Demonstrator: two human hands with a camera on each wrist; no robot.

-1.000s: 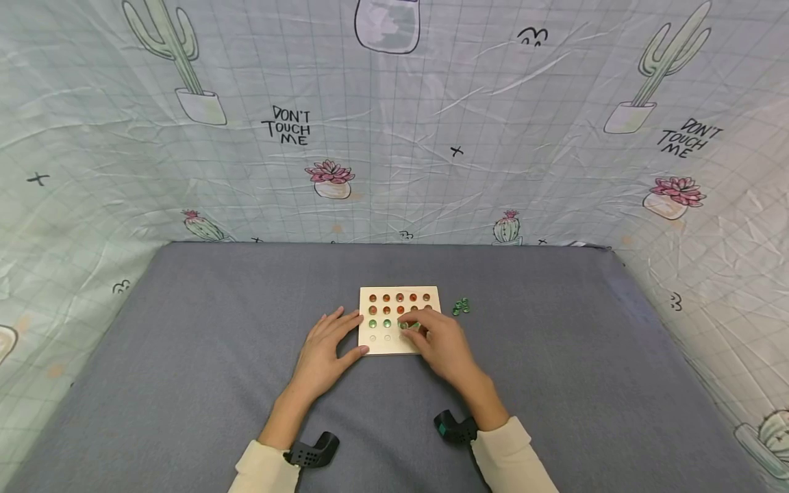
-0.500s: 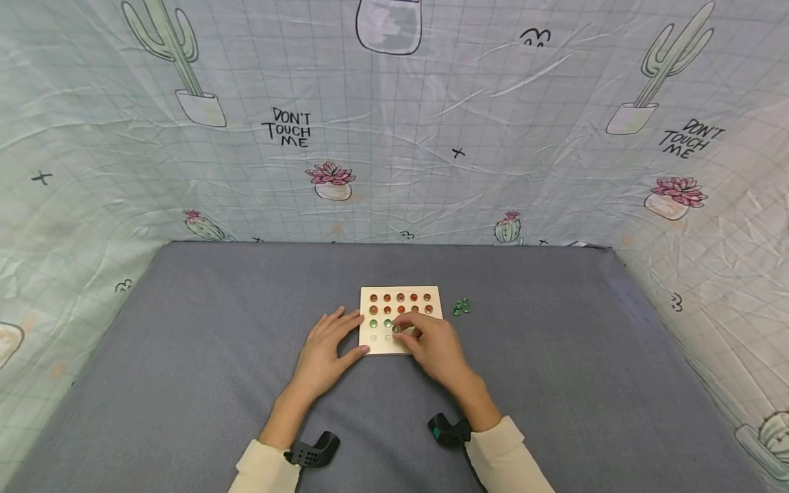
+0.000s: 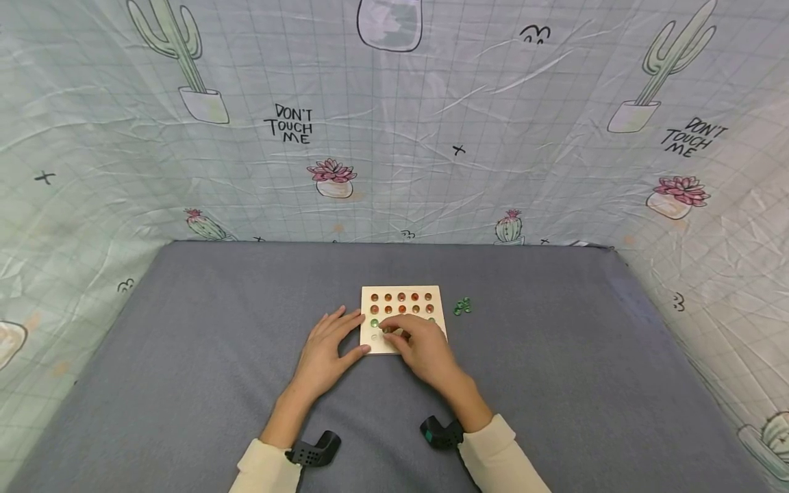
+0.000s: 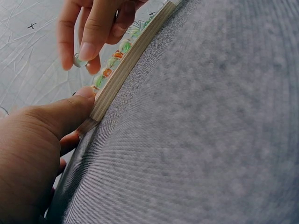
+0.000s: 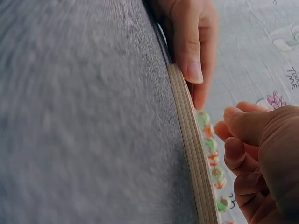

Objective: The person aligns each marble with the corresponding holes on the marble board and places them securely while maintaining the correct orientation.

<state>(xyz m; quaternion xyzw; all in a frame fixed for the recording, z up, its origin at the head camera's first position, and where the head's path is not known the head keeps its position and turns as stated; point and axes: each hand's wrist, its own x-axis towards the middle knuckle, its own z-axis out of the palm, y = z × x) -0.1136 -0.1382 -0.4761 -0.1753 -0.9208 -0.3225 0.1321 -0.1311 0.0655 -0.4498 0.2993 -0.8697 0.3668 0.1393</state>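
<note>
A pale wooden board (image 3: 395, 303) with rows of round hollows lies on the cloth. Reddish-orange marbles (image 3: 374, 297) fill its two far rows, and a green marble (image 3: 374, 322) shows at the left of the third row. My left hand (image 3: 327, 352) rests at the board's left side, fingers extended, with the thumb at the near left corner. My right hand (image 3: 425, 346) is over the board's nearer half. Thumb and finger pinch a clear greenish marble (image 4: 79, 60), raised above the board in the left wrist view. The right hand hides much of the two near rows.
Several loose green marbles (image 3: 462, 305) lie on the grey cloth (image 3: 555, 356) just right of the board. A printed cactus curtain (image 3: 394, 123) stands behind the table and along both sides.
My right hand has moved left across the board, pinching the marble. A green marble at the right end of the third row now shows. My left hand has stayed at the board's edge.
</note>
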